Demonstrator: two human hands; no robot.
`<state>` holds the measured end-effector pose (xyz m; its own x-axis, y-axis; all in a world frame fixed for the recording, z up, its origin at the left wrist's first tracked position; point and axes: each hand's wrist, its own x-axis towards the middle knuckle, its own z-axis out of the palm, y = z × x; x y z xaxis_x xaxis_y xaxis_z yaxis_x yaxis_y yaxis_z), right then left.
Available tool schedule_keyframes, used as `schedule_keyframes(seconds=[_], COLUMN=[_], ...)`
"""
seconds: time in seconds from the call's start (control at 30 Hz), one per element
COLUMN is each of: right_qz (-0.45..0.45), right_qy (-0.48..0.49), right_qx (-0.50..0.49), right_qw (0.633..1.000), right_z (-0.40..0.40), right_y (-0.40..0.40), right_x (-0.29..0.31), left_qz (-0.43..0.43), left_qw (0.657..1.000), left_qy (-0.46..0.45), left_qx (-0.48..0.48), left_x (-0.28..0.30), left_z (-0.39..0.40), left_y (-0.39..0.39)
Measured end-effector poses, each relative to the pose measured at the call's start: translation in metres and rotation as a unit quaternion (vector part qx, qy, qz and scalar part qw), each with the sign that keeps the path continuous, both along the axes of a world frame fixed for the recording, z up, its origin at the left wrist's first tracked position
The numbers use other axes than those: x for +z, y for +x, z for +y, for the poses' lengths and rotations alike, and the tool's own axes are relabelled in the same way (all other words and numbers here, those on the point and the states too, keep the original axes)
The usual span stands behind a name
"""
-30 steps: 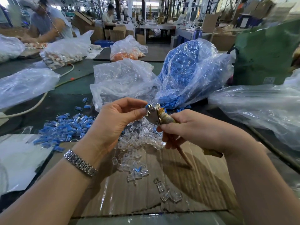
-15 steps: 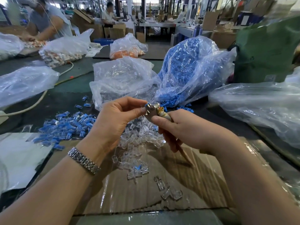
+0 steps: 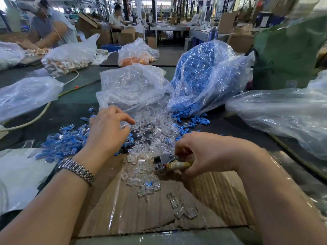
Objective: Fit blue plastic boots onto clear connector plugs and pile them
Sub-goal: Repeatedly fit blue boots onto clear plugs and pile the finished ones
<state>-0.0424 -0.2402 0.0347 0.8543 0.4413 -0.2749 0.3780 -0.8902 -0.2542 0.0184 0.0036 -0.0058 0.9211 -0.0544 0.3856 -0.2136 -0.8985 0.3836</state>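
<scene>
Left hand (image 3: 108, 131) palm down, fingers loosely spread and reaching forward, metal-link watch on the wrist; right hand (image 3: 203, 152) lower and nearer, knuckles up, fingers curled tight in a grip, both forearms bare.

This was a factory assembly floor. Long dark worktables (image 3: 74, 110) carried bulk plastic bags: one of blue boots (image 3: 203, 76), one of clear connector plugs (image 3: 131, 85), another of orange parts (image 3: 134, 59) farther off. At the far left a worker (image 3: 51, 27) sorted pieces at the same table, another person (image 3: 115, 18) sat beyond, and cardboard cartons (image 3: 123, 37) and racking filled the far hall.
</scene>
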Motion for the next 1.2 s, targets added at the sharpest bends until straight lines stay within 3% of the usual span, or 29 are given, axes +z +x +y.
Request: schedule_keyframes(seconds=[0.2, 0.37, 0.53, 0.6, 0.7, 0.8, 0.93, 1.2], right_qz=[0.001, -0.009, 0.015, 0.022, -0.068, -0.156, -0.166, -0.156], right_qy=[-0.019, -0.027, 0.025, 0.097, 0.154, 0.078, -0.057, -0.036], right_qx=[0.002, -0.005, -0.039, -0.062, -0.130, -0.211, -0.284, -0.325], right_qw=[1.000, 1.000, 0.999, 0.993, 0.977, 0.962, 0.943, 0.932], right_z=[0.004, 0.007, 0.001, -0.006, -0.022, -0.038, -0.051, -0.056], right_y=[-0.003, -0.002, -0.002, 0.001, 0.013, 0.029, 0.045, 0.054], right_x=[0.000, -0.002, 0.002, 0.004, 0.001, -0.011, -0.030, -0.039], left_qz=[0.025, 0.032, 0.023, 0.012, 0.003, 0.008, 0.034, 0.111], left_qw=[0.997, 0.997, 0.998, 1.000, 0.998, 0.992, 0.981, 0.927], left_qy=[0.075, 0.074, 0.054, 0.020, -0.045, -0.101, -0.166, -0.337], left_qx=[-0.025, -0.011, -0.013, -0.015, -0.035, -0.071, -0.096, -0.119], left_x=[-0.014, -0.015, -0.015, -0.012, -0.006, -0.004, -0.001, -0.001], left_z=[-0.015, -0.019, -0.018, -0.018, -0.016, -0.018, -0.022, -0.018], left_y=[0.005, 0.010, 0.010, 0.009, 0.008, 0.004, 0.000, -0.004])
